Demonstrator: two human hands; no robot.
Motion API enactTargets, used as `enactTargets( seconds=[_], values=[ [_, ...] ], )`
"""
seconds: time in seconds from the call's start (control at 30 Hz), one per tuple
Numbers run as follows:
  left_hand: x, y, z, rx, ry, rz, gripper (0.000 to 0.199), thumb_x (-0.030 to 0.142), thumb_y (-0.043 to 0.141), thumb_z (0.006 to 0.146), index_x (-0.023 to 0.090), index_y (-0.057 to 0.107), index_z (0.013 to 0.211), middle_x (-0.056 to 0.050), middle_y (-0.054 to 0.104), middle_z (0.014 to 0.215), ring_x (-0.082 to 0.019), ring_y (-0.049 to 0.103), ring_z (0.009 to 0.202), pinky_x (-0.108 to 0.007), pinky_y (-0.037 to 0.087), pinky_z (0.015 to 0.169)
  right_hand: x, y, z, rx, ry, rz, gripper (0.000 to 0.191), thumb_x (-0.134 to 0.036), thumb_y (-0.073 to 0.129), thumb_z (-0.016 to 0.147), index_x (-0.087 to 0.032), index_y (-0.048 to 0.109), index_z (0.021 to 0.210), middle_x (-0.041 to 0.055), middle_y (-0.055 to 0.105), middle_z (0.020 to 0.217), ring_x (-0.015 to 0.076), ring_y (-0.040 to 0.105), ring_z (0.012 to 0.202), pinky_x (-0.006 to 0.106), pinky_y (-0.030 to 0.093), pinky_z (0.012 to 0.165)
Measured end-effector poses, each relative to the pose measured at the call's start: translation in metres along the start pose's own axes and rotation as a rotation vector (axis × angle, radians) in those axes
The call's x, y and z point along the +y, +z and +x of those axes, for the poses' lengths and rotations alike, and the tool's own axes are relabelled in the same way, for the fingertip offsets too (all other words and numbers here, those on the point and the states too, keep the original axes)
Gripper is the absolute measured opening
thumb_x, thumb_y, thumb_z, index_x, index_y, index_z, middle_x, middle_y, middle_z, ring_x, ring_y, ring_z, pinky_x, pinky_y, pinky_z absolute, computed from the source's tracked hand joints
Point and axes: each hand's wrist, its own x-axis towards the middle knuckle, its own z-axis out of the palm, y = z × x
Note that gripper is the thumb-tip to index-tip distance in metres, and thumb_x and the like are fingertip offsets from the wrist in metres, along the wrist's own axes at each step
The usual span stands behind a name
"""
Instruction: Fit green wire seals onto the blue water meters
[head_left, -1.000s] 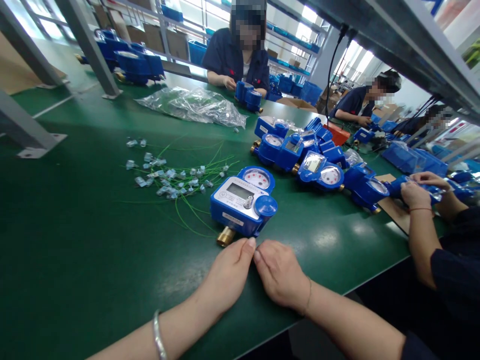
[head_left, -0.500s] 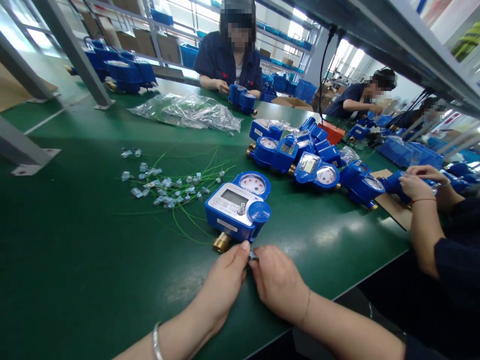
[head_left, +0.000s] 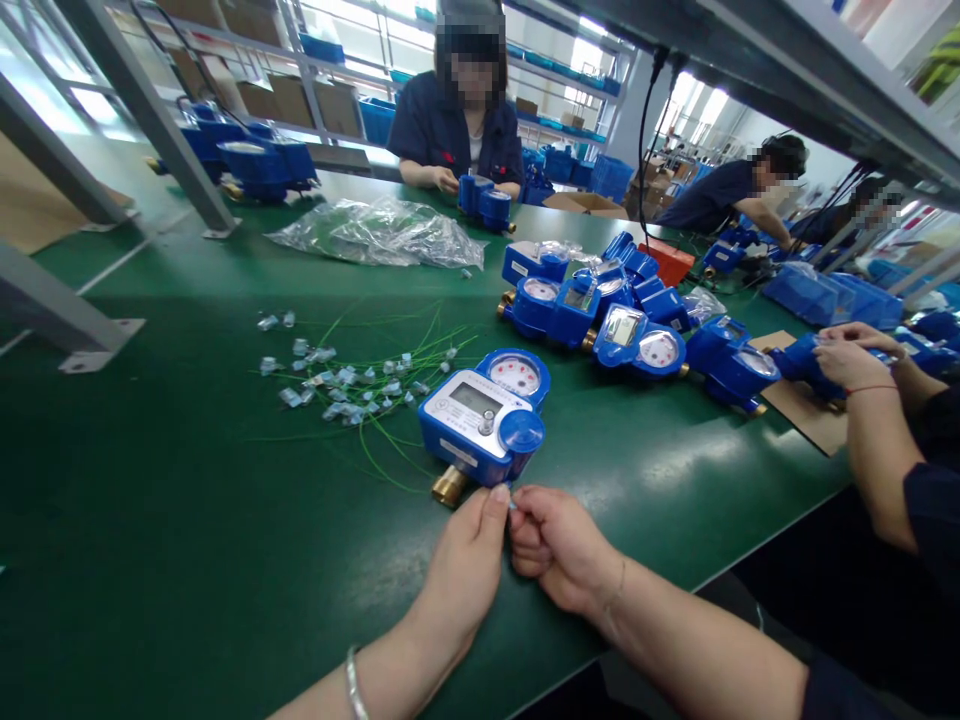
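Observation:
A blue water meter [head_left: 480,415] with a grey-white display face and a red-marked dial lies on the green bench, its brass pipe end [head_left: 450,486] towards me. Just in front of it my left hand [head_left: 469,560] is closed, thumb pressed on the fingers at the meter's near edge. My right hand [head_left: 559,548] is closed in a pinch against the left fingertips. Between them shows a sliver of a small pale-blue wire seal [head_left: 513,505], mostly hidden by the fingers. Left of the meter lie several loose wire seals [head_left: 349,385] with green wires.
More blue meters [head_left: 637,340] are heaped to the right. A clear plastic bag [head_left: 382,232] lies behind the seals. Metal rack legs [head_left: 90,335] stand at left. A co-worker's hands [head_left: 855,355] handle a meter at right; another person [head_left: 457,130] sits opposite.
My right hand has turned, its fingers now curled more tightly beside the left thumb. Less of the seal shows between my fingers. The view has shifted slightly.

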Motion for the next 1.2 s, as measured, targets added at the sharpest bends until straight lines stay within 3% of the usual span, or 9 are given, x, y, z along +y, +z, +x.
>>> enactTargets(
  seconds=[0.13, 0.23, 0.37, 0.43, 0.53, 0.67, 0.9, 1.03, 1.2],
  values=[
    [0.005, -0.015, -0.004, -0.078, 0.018, 0.107, 0.049, 0.06, 0.035, 0.083, 0.019, 0.051, 0.063, 0.004, 0.043, 0.048, -0.012, 0.035, 0.042, -0.025, 0.029, 0.044, 0.001, -0.007, -0.009, 0.081, 0.013, -0.021, 0.028, -0.035, 0.033, 0.089, -0.02, 0.041, 0.067, -0.0047, 0.038, 0.053, 0.0094, 0.036, 0.045, 0.022, 0.035, 0.045],
    [0.016, -0.04, -0.01, -0.103, 0.059, 0.263, 0.05, 0.057, 0.043, 0.083, 0.019, 0.051, 0.052, 0.002, 0.046, 0.045, -0.013, 0.04, 0.044, -0.026, 0.03, 0.048, 0.0, -0.012, -0.026, 0.34, -0.165, -0.167, 0.021, -0.034, 0.044, 0.088, -0.017, 0.05, 0.099, 0.0066, 0.053, 0.089, 0.0158, 0.051, 0.079, 0.032, 0.045, 0.073],
    [0.024, -0.07, -0.005, 0.374, 0.378, 0.477, 0.032, 0.047, 0.046, 0.086, 0.017, 0.057, 0.084, -0.005, 0.058, 0.086, -0.02, 0.054, 0.079, -0.031, 0.042, 0.071, -0.007, -0.006, -0.038, 0.542, -0.533, -0.346, 0.057, -0.031, 0.051, 0.086, -0.022, 0.025, 0.136, 0.0151, 0.022, 0.141, 0.0276, 0.029, 0.128, 0.049, 0.038, 0.097],
    [0.021, -0.074, 0.002, 0.447, 0.484, 0.435, 0.038, 0.041, 0.042, 0.089, 0.015, 0.047, 0.116, -0.011, 0.053, 0.116, -0.023, 0.051, 0.106, -0.036, 0.041, 0.09, -0.011, -0.001, -0.034, 0.517, -0.538, -0.31, 0.067, -0.035, 0.051, 0.086, -0.025, 0.014, 0.141, 0.0136, 0.007, 0.148, 0.0301, 0.018, 0.135, 0.053, 0.037, 0.098],
    [0.015, -0.066, 0.001, 0.296, 0.507, 0.412, 0.045, 0.035, 0.037, 0.092, 0.016, 0.032, 0.133, -0.012, 0.048, 0.129, -0.022, 0.045, 0.119, -0.039, 0.037, 0.101, -0.01, -0.002, -0.025, 0.47, -0.414, -0.155, 0.069, -0.043, 0.045, 0.088, -0.025, 0.008, 0.143, 0.0138, 0.01, 0.149, 0.0295, 0.023, 0.134, 0.053, 0.036, 0.099],
    [0.008, -0.043, -0.02, 0.123, 0.6, 0.459, 0.043, 0.028, 0.042, 0.091, 0.018, 0.037, 0.132, -0.012, 0.041, 0.137, -0.024, 0.037, 0.127, -0.043, 0.034, 0.106, 0.012, -0.025, -0.021, 0.539, -0.277, 0.081, 0.051, -0.05, 0.037, 0.09, -0.02, 0.038, 0.132, 0.0126, 0.04, 0.135, 0.0271, 0.038, 0.125, 0.052, 0.025, 0.106],
    [0.008, -0.013, -0.041, -0.185, 0.787, 0.617, 0.044, 0.015, 0.043, 0.088, 0.019, 0.039, 0.131, -0.009, 0.032, 0.146, -0.02, 0.029, 0.133, -0.039, 0.033, 0.109, 0.045, -0.088, -0.004, 0.442, -0.171, 0.567, 0.057, -0.063, 0.041, 0.083, -0.021, 0.052, 0.12, 0.0073, 0.058, 0.115, 0.0227, 0.056, 0.103, 0.042, 0.045, 0.091],
    [0.018, -0.051, -0.017, 0.044, 0.876, 1.007, 0.033, 0.012, 0.04, 0.089, 0.02, 0.052, 0.118, -0.008, 0.05, 0.13, -0.014, 0.048, 0.117, -0.028, 0.043, 0.098, 0.04, -0.113, 0.017, 0.45, -0.173, 0.466, 0.06, -0.064, 0.04, 0.083, -0.019, 0.054, 0.119, 0.009, 0.06, 0.11, 0.0237, 0.058, 0.099, 0.044, 0.046, 0.09],
    [0.027, -0.14, 0.037, 0.192, 0.862, 1.227, 0.027, 0.005, 0.049, 0.083, 0.019, 0.065, 0.098, -0.012, 0.053, 0.129, -0.031, 0.036, 0.128, -0.057, 0.022, 0.105, 0.031, -0.126, 0.013, 0.704, -0.27, 0.305, 0.052, -0.055, 0.055, 0.08, -0.019, 0.052, 0.118, 0.0088, 0.053, 0.119, 0.0238, 0.05, 0.111, 0.046, 0.033, 0.103]
  ],
)
